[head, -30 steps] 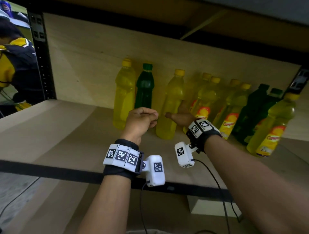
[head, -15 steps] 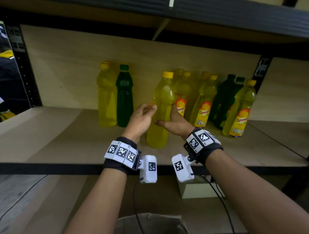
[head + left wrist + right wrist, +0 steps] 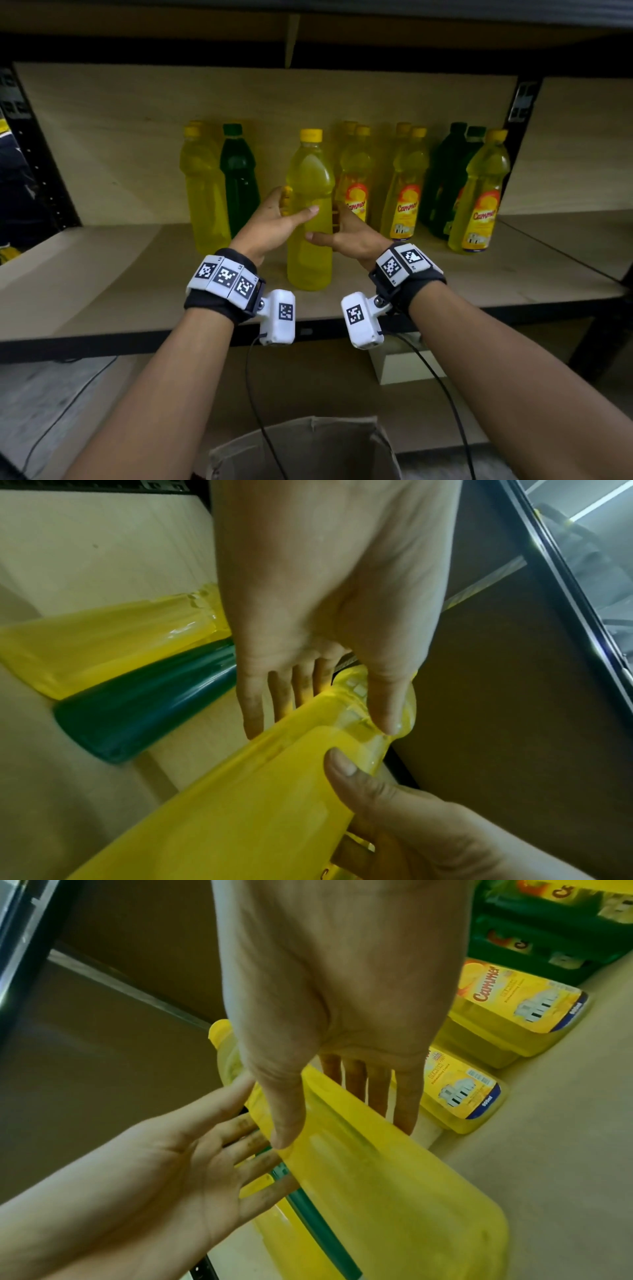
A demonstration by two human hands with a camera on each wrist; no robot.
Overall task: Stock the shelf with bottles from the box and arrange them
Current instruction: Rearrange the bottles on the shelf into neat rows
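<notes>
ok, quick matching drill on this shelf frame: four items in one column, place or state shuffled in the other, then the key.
Items
1. plain yellow bottle
2. green bottle
3. labelled yellow bottle
4. cardboard box

Places or states
A. on the floor below the shelf, top open
B. far right of the row, label facing out
C. between the left hand and right hand
D. second from left, at the back

Pairs: 1-C, 2-D, 3-B, 4-A

The shelf (image 3: 102, 274) carries upright bottles — one yellow bottle (image 3: 310, 212) out front, yellow (image 3: 203, 192) and green (image 3: 239, 178) ones behind left, labelled ones (image 3: 404, 192) right.
</notes>
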